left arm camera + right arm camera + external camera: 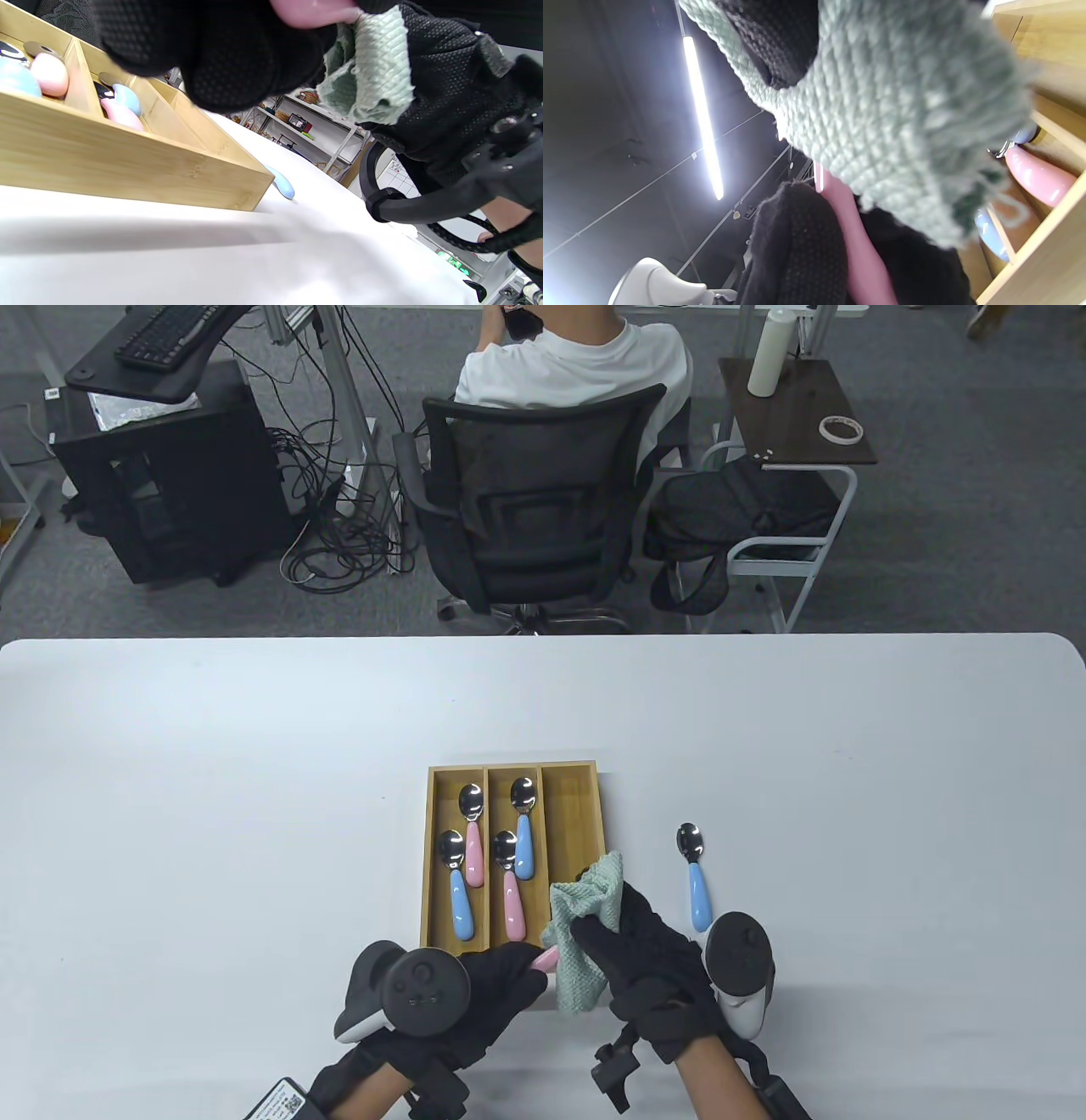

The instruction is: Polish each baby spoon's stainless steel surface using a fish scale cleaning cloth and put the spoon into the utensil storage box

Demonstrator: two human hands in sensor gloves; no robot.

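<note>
Wooden box [441, 857] holds four spoons; hands grip pink spoon [545, 959] and cloth [585, 933]; blue spoon [696, 882] right

Far beyond the hands, past the big white table [254, 746], a person in a white shirt [577, 356] sat in a black mesh chair [534, 500] on a grey carpet floor [959, 543]. Up and to the left of the hands stood a black cabinet [161, 475] with a keyboard [165, 335] on top and a mess of wires [339, 543] beside it, and up to the right was a small brown side table [797, 424] with a white bottle [770, 352] and a roll of tape [842, 429], with a dark bag [738, 517] under it. A long bright light [702, 118] glowed on the dark ceiling above the right hand, and shelves [297, 123] stood against the wall far off past the left hand.
</note>
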